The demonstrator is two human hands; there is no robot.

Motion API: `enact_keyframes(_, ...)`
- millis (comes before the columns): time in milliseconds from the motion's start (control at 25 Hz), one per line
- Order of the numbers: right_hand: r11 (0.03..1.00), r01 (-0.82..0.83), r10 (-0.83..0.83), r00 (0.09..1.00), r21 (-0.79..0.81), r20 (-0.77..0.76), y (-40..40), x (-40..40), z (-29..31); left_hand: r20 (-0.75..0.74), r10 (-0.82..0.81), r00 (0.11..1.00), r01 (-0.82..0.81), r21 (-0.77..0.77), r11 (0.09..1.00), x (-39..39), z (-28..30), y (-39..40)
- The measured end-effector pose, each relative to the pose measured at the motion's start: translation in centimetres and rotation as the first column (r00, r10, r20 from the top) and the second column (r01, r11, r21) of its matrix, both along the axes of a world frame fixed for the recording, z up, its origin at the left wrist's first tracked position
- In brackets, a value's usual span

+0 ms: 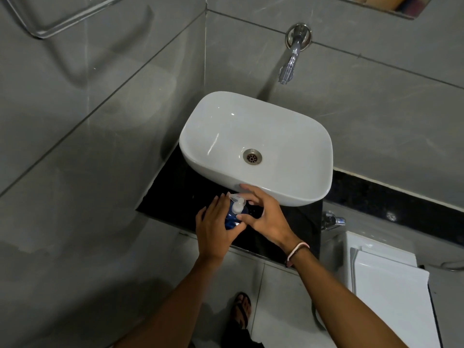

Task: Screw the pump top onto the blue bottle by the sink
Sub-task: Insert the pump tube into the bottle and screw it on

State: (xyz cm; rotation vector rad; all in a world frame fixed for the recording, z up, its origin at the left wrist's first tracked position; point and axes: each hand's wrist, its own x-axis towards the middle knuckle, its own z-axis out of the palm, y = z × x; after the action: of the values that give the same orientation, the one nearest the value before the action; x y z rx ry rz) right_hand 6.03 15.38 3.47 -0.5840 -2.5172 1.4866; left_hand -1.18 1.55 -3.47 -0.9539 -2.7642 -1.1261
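A blue bottle stands on the black counter just in front of the white sink. A clear white pump top sits on the bottle's neck, its nozzle pointing left. My left hand wraps around the bottle's body from the left. My right hand comes in from the right, thumb and fingers placed around the pump top's collar. Most of the bottle is hidden by my hands.
A chrome tap juts from the grey tiled wall above the sink. A small chrome valve and a white toilet cistern lie to the right. A grey tiled wall closes the left side. My sandalled foot is on the floor below.
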Motion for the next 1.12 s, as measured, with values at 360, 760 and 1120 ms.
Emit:
enact_keyframes(360,0.997,0.048,-0.050,0.998,-0.064,-0.029,-0.2,-0.4,-0.2,0.016,-0.075,0.997,0.073,0.083,0.994,-0.2,-0.3,0.0)
enact_keyframes(760,0.997,0.074,-0.072,0.990,0.014,-0.122,-0.8,-0.8,-0.7,0.006,-0.069,0.998,0.068,0.058,0.996,-0.3,-0.5,-0.1)
enact_keyframes(1120,0.994,0.090,-0.081,0.987,0.063,-0.137,-1.4,-0.8,-1.5,-0.022,-0.055,0.998,0.055,0.029,0.998,-0.4,-1.0,0.0)
